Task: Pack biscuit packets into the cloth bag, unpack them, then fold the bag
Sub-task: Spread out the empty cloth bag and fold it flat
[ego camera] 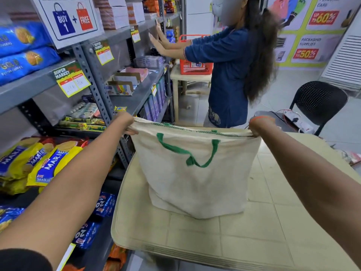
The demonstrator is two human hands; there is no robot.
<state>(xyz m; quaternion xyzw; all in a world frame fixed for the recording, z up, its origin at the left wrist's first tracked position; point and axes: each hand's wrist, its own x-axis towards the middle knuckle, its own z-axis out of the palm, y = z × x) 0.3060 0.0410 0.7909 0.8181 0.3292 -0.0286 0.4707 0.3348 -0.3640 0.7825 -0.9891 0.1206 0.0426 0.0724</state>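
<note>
We hold the cloth bag (195, 173) upright on the table (254, 241), left hand (128, 122) and right hand (260, 125) each pinched shut on a top corner. Its mouth is pulled nearly flat; contents are hidden. A slipped corner could let it slump. Biscuit packets (45, 163) lie on the shelf (97, 249), left.

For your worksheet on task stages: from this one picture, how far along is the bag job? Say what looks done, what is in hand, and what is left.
Done: cannot be settled; no biscuit packets lie on the table, and the inside of the cloth bag is hidden. In hand: the left hand and right hand grip the bag's top corners, holding it up with its mouth stretched closed and its base on the table. Left: the fold, at least; the bag is unfolded.
</note>
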